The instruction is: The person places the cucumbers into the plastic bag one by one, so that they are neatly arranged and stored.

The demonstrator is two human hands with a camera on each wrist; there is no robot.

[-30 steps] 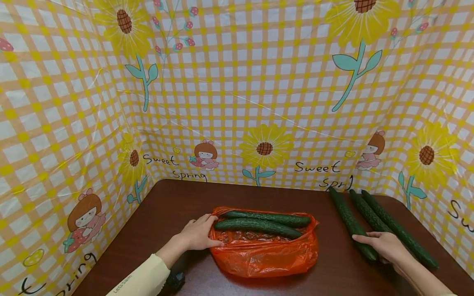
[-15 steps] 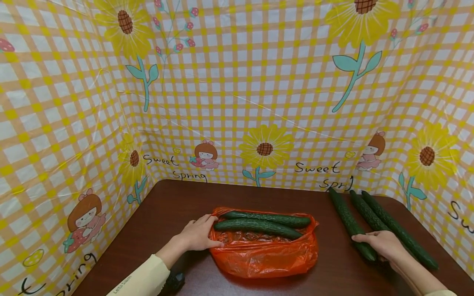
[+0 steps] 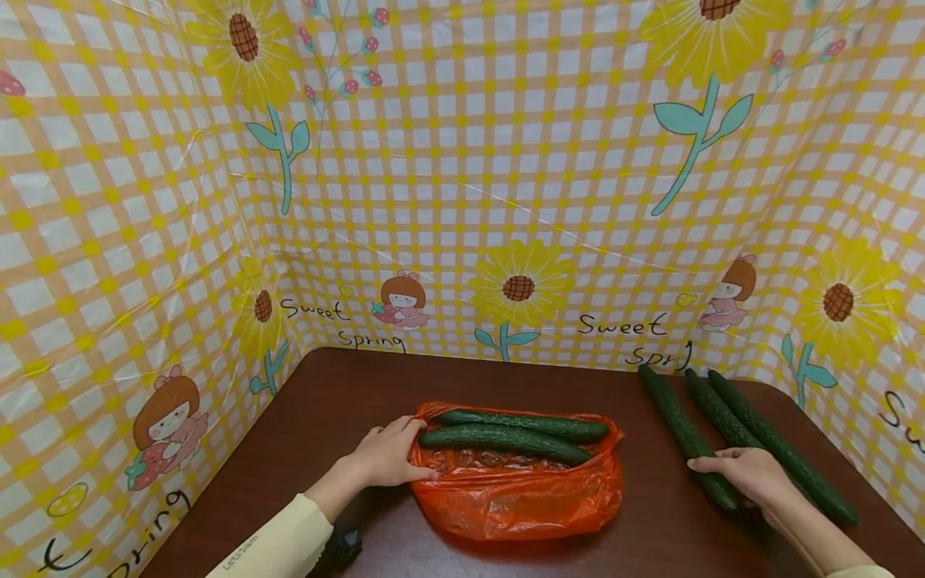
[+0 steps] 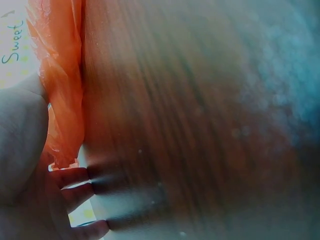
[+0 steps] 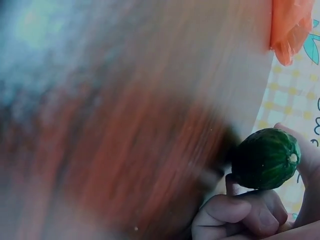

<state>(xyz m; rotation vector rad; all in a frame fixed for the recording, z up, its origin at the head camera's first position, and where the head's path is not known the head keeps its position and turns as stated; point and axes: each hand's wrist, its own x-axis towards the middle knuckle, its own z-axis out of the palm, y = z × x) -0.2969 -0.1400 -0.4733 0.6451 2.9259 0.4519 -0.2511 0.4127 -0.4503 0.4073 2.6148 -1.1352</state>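
Observation:
In the head view, an orange-red plastic bag (image 3: 520,502) lies on the table with its mouth open upward. Two dark green cucumbers (image 3: 506,441) rest crosswise in that mouth. My left hand (image 3: 386,453) holds the bag's left end, thumb at the front rim and fingers toward the back; the left wrist view shows the orange bag (image 4: 65,100) between thumb and fingers. At the right, my right hand (image 3: 751,478) grips the near part of a cucumber (image 3: 672,413). The right wrist view shows this cucumber's end (image 5: 267,159) between thumb and curled fingers.
Two more cucumbers (image 3: 784,449) lie slanted just right of the gripped one, partly behind the right hand. A brown wooden table (image 3: 347,377) carries everything. A yellow checked sheet (image 3: 462,201) encloses the back and sides. A small dark object (image 3: 341,550) sits below the left wrist.
The gripped cucumber's far end has shifted slightly left, away from the other two. The left hand and bag stay essentially in place; the head view has shifted slightly.

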